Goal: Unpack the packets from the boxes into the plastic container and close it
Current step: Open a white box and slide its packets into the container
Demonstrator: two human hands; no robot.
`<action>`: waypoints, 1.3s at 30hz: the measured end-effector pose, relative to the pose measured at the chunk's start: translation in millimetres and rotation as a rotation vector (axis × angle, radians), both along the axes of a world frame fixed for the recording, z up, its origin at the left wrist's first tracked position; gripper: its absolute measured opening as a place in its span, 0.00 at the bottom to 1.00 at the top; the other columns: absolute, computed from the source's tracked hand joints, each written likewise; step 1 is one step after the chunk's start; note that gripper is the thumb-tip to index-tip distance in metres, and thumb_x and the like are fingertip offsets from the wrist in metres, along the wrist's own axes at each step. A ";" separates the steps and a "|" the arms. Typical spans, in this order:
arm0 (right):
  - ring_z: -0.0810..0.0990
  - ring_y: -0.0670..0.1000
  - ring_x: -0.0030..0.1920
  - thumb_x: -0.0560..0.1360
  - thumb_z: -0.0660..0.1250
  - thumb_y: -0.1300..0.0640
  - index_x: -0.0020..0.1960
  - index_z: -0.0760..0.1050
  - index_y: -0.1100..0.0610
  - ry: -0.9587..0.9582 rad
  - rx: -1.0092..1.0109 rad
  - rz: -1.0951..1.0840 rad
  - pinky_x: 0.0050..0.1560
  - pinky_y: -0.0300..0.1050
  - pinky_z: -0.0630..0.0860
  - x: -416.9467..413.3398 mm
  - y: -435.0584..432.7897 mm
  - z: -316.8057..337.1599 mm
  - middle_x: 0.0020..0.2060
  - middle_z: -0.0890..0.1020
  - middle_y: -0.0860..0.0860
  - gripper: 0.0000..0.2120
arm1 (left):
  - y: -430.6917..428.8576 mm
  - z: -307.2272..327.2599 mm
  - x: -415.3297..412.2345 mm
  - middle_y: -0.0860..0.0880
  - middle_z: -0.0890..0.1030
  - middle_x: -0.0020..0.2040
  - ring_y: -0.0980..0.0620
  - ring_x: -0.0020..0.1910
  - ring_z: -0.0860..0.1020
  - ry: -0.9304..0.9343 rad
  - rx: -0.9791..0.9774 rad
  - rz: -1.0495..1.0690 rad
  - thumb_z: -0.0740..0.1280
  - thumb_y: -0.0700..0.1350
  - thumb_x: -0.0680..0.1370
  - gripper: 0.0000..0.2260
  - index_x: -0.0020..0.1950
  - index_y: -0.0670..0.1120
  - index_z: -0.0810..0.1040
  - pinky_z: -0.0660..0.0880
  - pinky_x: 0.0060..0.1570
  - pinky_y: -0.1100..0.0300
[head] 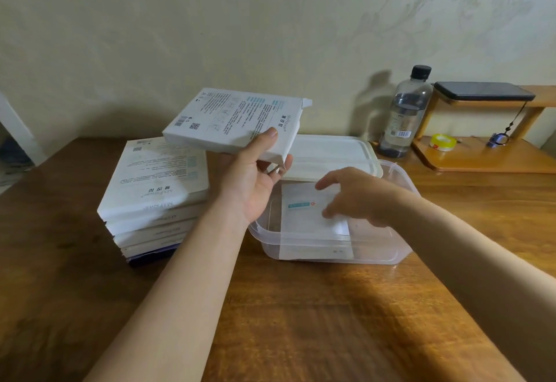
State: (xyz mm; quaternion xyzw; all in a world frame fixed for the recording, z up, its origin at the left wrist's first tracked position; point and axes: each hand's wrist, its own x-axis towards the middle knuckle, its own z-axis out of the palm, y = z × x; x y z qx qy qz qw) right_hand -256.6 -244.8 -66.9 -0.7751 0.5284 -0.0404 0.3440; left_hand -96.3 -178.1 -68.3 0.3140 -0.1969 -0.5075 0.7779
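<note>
A: At frame left we see the stacked boxes [153, 189]; at centre our left hand [255, 183] curls thumb and fingers round a raised white box [234, 120].

B: Right of centre, our blurred right hand [358, 198] lies over a packet [304, 216] inside the plastic container [376, 249]; we cannot tell its grip.

Head camera looks forward-down, close over table [316, 315].

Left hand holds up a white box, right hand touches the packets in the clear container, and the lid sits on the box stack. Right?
Not quite. The head view shows the lid lying on the table behind the container, not on the box stack. The rest holds.
</note>
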 end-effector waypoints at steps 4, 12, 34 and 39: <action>0.66 0.51 0.72 0.74 0.73 0.47 0.75 0.65 0.47 0.397 -0.355 0.403 0.71 0.48 0.64 -4.5 -2.0 -0.7 0.73 0.68 0.47 0.33 | -0.3 1.0 -0.1 0.48 0.84 0.54 0.48 0.54 0.80 0.001 0.004 -0.007 0.69 0.34 0.78 0.13 0.57 0.51 0.79 0.80 0.45 0.55; 0.55 0.53 0.79 0.73 0.70 0.37 0.79 0.49 0.36 0.548 -0.138 0.646 0.76 0.54 0.53 4.7 -8.1 -10.7 0.80 0.53 0.43 0.42 | -0.7 -0.4 -0.5 0.48 0.84 0.56 0.48 0.56 0.81 -0.038 -0.004 0.011 0.70 0.34 0.77 0.16 0.60 0.51 0.77 0.81 0.46 0.53; 0.52 0.55 0.79 0.78 0.66 0.43 0.80 0.47 0.42 0.524 -0.230 0.784 0.77 0.54 0.53 31.3 0.6 -13.9 0.81 0.50 0.48 0.39 | -2.1 -2.1 -0.2 0.51 0.86 0.51 0.52 0.45 0.84 -0.100 -0.023 0.025 0.70 0.34 0.77 0.14 0.56 0.52 0.80 0.79 0.50 0.52; 0.53 0.54 0.79 0.78 0.67 0.45 0.80 0.48 0.42 0.518 -0.245 0.790 0.76 0.52 0.54 32.4 -0.1 -15.3 0.81 0.51 0.48 0.38 | -2.4 -1.3 -0.9 0.51 0.86 0.49 0.54 0.39 0.85 -0.114 -0.040 0.018 0.70 0.34 0.77 0.14 0.54 0.52 0.80 0.76 0.53 0.49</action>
